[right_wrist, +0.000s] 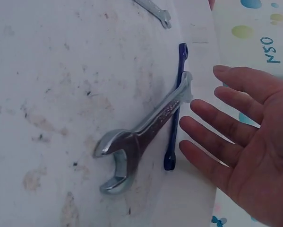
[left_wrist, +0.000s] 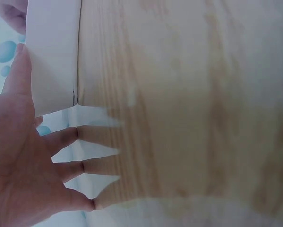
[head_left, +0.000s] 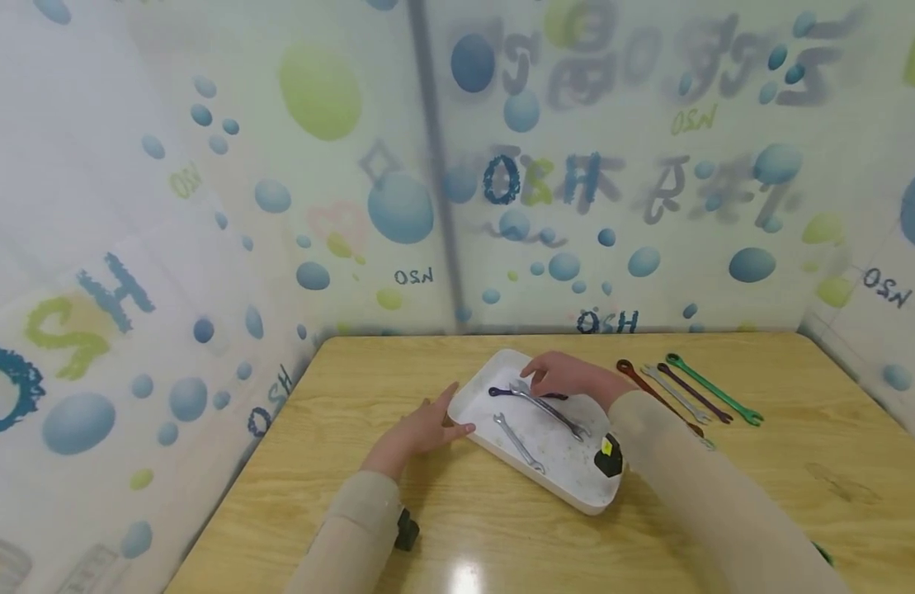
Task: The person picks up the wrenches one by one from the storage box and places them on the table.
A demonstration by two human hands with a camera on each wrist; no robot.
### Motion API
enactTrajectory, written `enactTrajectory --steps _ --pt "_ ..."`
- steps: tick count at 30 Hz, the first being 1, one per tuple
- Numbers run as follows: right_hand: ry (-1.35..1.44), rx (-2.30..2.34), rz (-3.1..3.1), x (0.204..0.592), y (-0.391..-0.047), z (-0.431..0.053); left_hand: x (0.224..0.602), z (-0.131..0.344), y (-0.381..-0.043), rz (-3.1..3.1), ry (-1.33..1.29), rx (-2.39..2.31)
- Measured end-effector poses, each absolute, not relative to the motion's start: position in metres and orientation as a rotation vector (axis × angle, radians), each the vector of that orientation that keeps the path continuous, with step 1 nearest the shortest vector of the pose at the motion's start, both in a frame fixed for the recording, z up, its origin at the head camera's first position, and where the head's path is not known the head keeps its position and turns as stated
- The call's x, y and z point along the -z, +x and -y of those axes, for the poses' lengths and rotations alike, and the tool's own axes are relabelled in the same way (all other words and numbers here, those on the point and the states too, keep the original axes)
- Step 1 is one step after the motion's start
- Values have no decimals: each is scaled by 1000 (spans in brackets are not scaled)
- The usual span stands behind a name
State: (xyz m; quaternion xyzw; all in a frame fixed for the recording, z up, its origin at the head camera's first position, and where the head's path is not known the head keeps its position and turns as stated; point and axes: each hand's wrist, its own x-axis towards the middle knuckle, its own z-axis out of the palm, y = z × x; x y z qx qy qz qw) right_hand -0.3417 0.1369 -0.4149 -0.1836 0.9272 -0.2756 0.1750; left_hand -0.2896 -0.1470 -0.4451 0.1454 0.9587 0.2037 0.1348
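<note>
A white tray (head_left: 468, 406) sits at an angle on the wooden table. My left hand (head_left: 420, 425) is at its left corner, thumb against the tray's side and the other fingers spread, their tips on the table in the left wrist view. Inside the tray, a large silver wrench (right_wrist: 155, 116) lies across a dark blue wrench (right_wrist: 173, 137). A smaller silver wrench (head_left: 518, 443) lies nearer the tray's front side. My right hand (right_wrist: 254, 127) hovers over the far side beside the crossed wrenches, fingers loosely extended and nothing held.
Right of the tray lie several wrenches: a reddish-brown one (head_left: 650, 388), a silver one (head_left: 676, 391), a dark purple one (head_left: 690, 390) and a green one (head_left: 713, 388). Printed curtains (head_left: 576, 289) stand behind the table's (head_left: 338, 396) far edge.
</note>
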Motion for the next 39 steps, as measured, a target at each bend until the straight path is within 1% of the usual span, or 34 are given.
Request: enactTrajectory --steps 13,33,39 --pt "-444 769 -2664 433 -346 -131 442 145 -287 -2788 427 -551" --pt "-542 679 -2696 448 -349 -115 442 144 -289 -2793 472 -515" --pt "-555 683 -2673 445 -348 -112 442 144 -288 -2792 459 -525"
